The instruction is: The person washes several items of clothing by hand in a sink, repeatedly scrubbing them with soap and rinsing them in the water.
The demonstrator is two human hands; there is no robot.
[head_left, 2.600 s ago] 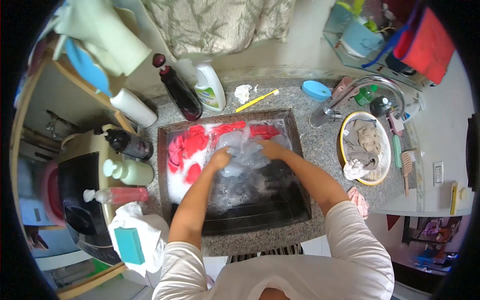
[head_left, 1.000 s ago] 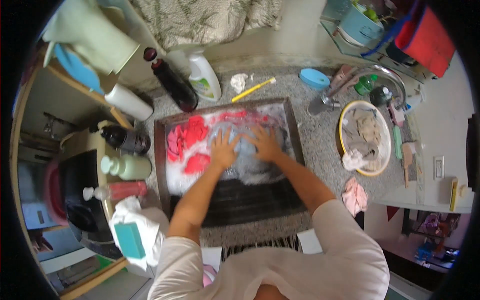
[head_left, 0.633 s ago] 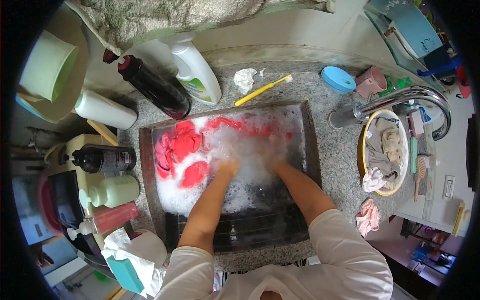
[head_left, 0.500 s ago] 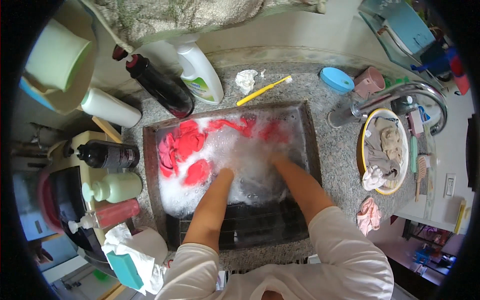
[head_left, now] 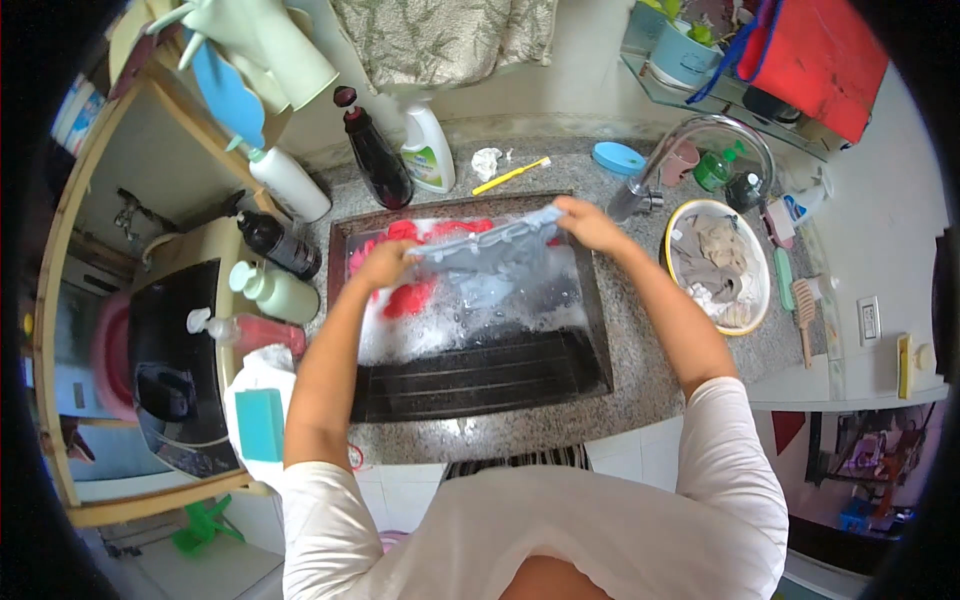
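Left hand [head_left: 385,265]: closed on the left end of a wet grey cloth [head_left: 487,250].
Cloth: stretched between both hands, above the soapy dark rectangular sink [head_left: 590,300], over red laundry [head_left: 410,295] in the foam.
Right hand [head_left: 585,222]: gripping the cloth's right end.
Counter [head_left: 640,385]: speckled granite; a round basin of clothes [head_left: 718,262] sits to the right.

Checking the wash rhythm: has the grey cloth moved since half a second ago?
Yes. The grey cloth is lifted out of the suds, stretched between both hands above the sink.
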